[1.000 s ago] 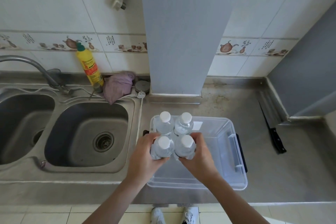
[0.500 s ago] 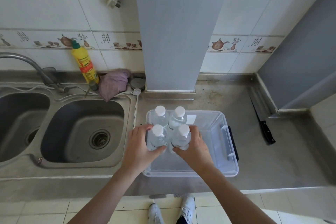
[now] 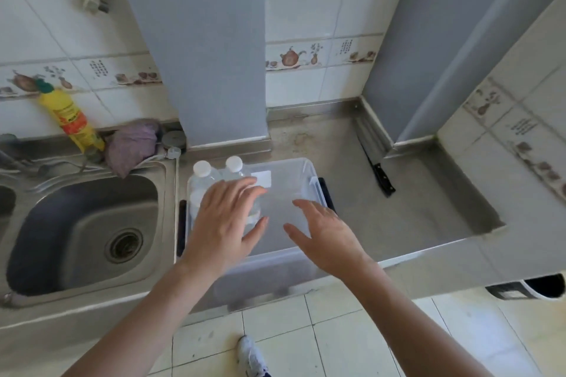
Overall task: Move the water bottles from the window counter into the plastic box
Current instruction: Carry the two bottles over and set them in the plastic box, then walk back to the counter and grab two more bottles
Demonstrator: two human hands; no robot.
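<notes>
A clear plastic box (image 3: 306, 176) with dark side handles stands on the steel counter beside the sink. Clear water bottles with white caps (image 3: 202, 169) stand upright in its left end; two caps show at the back, and the front ones are mostly hidden under my left hand. My left hand (image 3: 225, 217) hovers over those front bottles, fingers spread, holding nothing. My right hand (image 3: 324, 232) is above the box's empty right half, fingers apart and holding nothing.
A double steel sink (image 3: 82, 232) lies left of the box. A yellow detergent bottle (image 3: 72, 119) and a purple cloth (image 3: 131, 144) sit behind it. A black-handled knife (image 3: 378, 171) lies on the counter (image 3: 413, 208) to the right. A grey pillar (image 3: 208, 70) rises behind the box.
Both hands let go of the two front bottles, which now stand in the box, and lifted off with fingers spread. The camera swung to the right.
</notes>
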